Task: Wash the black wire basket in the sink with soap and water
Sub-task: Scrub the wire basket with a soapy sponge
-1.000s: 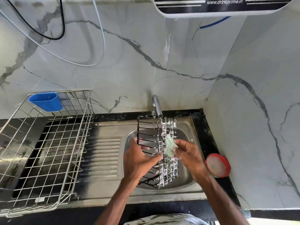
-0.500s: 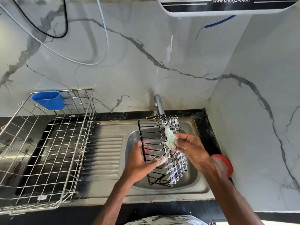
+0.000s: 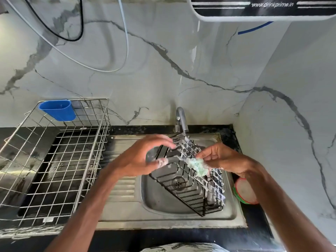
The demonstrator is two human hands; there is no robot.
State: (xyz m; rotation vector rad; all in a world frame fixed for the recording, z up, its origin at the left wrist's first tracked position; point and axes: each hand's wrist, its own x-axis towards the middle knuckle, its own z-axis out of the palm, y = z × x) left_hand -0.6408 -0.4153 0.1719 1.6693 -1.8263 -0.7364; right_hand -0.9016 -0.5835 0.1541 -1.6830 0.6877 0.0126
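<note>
black wire basket (image 3: pixel 189 186) | rectangular, soap foam on its upper grid side | tilted on its side over the steel sink (image 3: pixel 163 202) | green soapy scrubber (image 3: pixel 197 165) against its top edge

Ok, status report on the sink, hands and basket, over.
Left hand gripping black wire basket, tilted over sink. Right hand pressing green scrubber on its sudsy grid side. No water visibly running from tap; nothing in the way.

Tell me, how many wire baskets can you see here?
2. A black basket is held over the sink; a big silver rack sits on the counter at left.
</note>
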